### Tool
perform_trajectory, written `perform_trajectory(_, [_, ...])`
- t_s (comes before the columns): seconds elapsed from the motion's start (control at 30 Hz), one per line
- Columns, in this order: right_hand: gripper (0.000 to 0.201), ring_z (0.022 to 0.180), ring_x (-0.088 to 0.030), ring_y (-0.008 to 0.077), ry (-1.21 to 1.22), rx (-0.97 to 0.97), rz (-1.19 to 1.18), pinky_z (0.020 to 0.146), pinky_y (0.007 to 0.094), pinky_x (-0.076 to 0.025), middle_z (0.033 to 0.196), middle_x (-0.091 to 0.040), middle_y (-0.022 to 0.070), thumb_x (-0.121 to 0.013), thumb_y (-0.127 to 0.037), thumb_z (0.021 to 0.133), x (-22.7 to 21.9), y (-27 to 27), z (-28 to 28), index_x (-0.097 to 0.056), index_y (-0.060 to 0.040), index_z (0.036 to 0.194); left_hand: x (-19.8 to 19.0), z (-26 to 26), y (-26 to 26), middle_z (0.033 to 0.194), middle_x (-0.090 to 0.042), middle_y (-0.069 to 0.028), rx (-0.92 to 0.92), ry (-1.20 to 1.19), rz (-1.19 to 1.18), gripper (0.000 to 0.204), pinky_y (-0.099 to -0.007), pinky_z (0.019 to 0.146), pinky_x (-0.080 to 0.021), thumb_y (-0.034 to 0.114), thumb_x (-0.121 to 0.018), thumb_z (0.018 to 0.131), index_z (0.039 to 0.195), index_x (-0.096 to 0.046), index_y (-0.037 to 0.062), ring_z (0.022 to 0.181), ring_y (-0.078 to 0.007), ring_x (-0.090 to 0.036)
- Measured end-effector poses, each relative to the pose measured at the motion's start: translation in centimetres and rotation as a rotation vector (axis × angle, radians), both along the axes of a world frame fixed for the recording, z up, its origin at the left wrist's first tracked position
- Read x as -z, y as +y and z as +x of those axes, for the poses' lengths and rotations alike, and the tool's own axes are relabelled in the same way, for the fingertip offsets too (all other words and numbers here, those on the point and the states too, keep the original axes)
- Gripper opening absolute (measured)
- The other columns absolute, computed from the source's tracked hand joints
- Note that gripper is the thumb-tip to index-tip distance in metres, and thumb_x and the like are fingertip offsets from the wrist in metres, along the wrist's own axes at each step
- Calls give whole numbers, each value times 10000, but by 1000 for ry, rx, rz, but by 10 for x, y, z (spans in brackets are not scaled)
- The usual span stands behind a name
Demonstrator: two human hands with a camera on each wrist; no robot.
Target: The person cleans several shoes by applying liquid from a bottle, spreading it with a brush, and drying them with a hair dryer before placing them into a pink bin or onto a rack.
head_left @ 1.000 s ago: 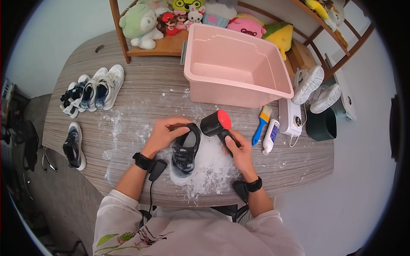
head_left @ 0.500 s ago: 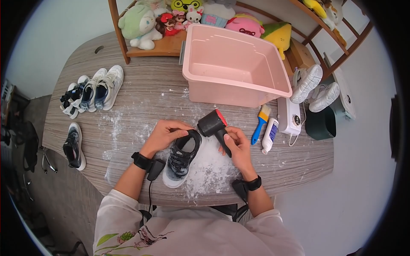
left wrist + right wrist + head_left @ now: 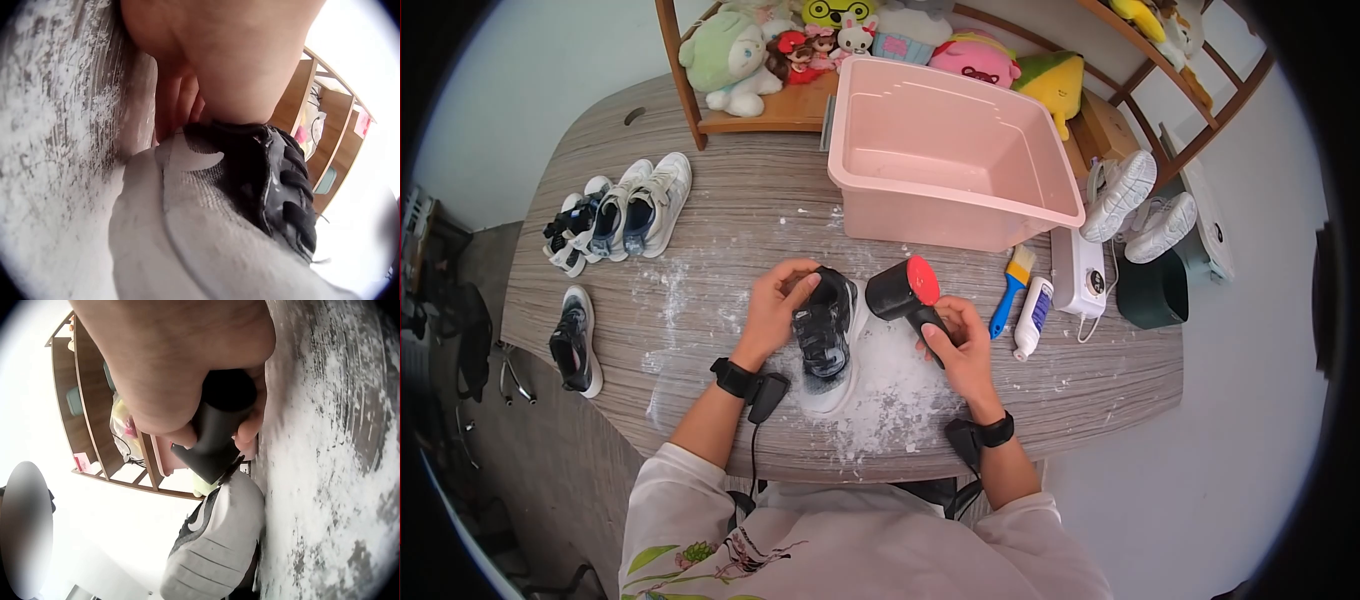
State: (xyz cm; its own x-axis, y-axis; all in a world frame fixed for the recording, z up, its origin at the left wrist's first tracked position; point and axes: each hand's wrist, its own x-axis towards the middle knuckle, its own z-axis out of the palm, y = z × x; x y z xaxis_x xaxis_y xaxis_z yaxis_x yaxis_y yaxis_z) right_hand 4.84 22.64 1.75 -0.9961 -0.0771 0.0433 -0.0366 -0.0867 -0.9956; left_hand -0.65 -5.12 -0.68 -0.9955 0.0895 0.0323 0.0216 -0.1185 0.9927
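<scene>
My left hand (image 3: 775, 308) grips the heel of a black and grey sneaker (image 3: 824, 340) with a white sole, its toe pointing toward me. The sneaker leans to the left, so the right side of its sole shows. In the left wrist view, the sneaker's white sidewall (image 3: 144, 219) and black laces (image 3: 297, 181) fill the lower part. My right hand (image 3: 965, 350) holds a small black hair dryer (image 3: 890, 292) by its handle. Its red end faces up toward the head camera, and its barrel is close beside the sneaker's heel.
White powdery residue (image 3: 890, 400) covers the table around the sneaker. A matching sneaker (image 3: 575, 340) and several other shoes (image 3: 625, 212) stand left. A pink bin (image 3: 960, 220) is behind. To the right lie a brush (image 3: 1007, 300), a white bottle (image 3: 1032, 320) and a white shoe dryer (image 3: 1082, 275) carrying shoes.
My left hand has turned the sneaker: its toe has swung right and it now leans left. The hair dryer has rotated slightly in my right hand, its red end facing up again.
</scene>
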Motion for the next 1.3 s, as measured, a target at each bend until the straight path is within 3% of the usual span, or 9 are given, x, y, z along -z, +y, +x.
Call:
perform_trajectory(0.37, [411,954,-591,69,-46,-188,-92,701,209,-474,1110,-639,64,-715,52,881,-6,1,6,-505,-48,1219,2,-3,-1,974,-692,-30,-46,55,8,172,-222,766,-504,75,-644,983,1139,-648,3,881,-74,-621])
perform_trajectory(0.53, [389,984,-607,97,161,-139,20,834,253,-477,1115,-644,67,-724,31,884,1,-3,6,-516,-39,1205,1,-2,-2,1002,-693,-35,-84,36,-12,166,-225,806,-498,71,-638,987,1135,-645,-1,913,-84,-624])
perform_trajectory(0.63, [373,1006,-612,112,26,-275,51,896,271,-472,1111,-649,69,-730,17,884,2,8,6,-531,-32,1195,6,-4,-3,1023,-695,-44,-135,86,-1,163,-231,828,-498,70,-634,988,1132,-642,-6,936,-92,-629])
perform_trajectory(0.87, [359,996,-615,107,-56,-210,-65,814,252,-494,1131,-652,73,-729,27,879,-4,2,6,-547,-27,1185,6,-4,-2,1037,-696,-55,-148,125,7,154,-243,846,-499,62,-621,993,1127,-638,-13,946,-103,-633])
perform_trajectory(1.13, [354,803,-603,85,-114,-291,-126,592,224,-481,1061,-638,59,-712,44,865,-7,7,6,-548,-35,1168,4,-2,-2,1019,-684,-63,-282,118,-37,152,-247,843,-497,68,-603,1005,1128,-635,-15,930,-113,-628])
perform_trajectory(1.27, [352,803,-606,90,-119,-313,-135,600,225,-486,1050,-633,53,-715,40,859,-7,11,5,-549,-37,1160,4,-3,-4,1004,-674,-60,-344,137,-47,158,-249,835,-497,80,-601,1010,1137,-629,-10,918,-114,-622])
perform_trajectory(1.3, [354,809,-606,89,-108,-336,-145,600,224,-485,1059,-634,54,-712,43,858,-8,12,5,-548,-38,1162,5,-4,-3,1001,-661,-33,-372,158,-38,169,-224,773,-466,109,-611,1011,1145,-625,8,884,-87,-595])
